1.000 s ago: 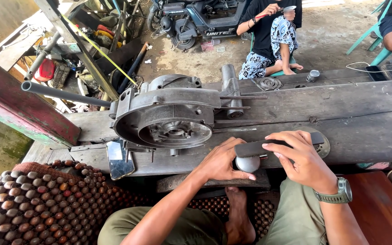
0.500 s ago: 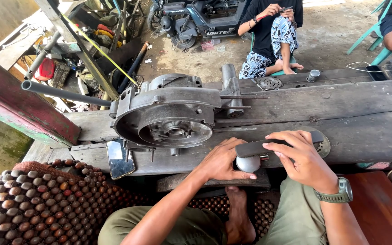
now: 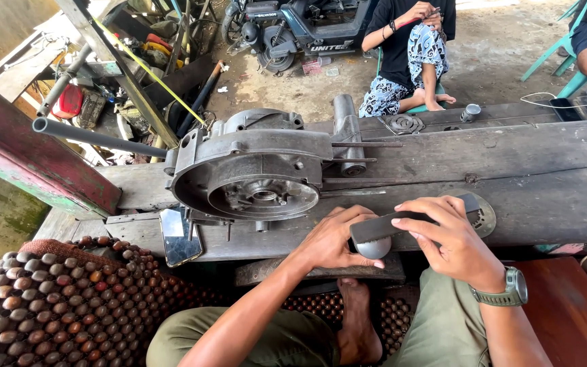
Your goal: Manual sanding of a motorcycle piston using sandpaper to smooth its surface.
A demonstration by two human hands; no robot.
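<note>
My left hand (image 3: pixel 331 238) grips a small round silvery metal part (image 3: pixel 374 248) at the front edge of the wooden bench (image 3: pixel 524 183). My right hand (image 3: pixel 453 241), with a green watch on its wrist, holds a dark flat file (image 3: pixel 402 223) that lies across the top of that part. A grey engine crankcase (image 3: pixel 256 173), open side toward me, rests on the bench just left of my hands. A round metal disc (image 3: pixel 487 216) shows behind my right hand, partly hidden by it.
A phone (image 3: pixel 179 234) leans at the bench front under the crankcase. A grey pipe (image 3: pixel 96 138) juts out at left. A beaded seat mat (image 3: pixel 56 306) lies lower left. A seated person (image 3: pixel 409 47) and a scooter (image 3: pixel 307 27) are beyond the bench.
</note>
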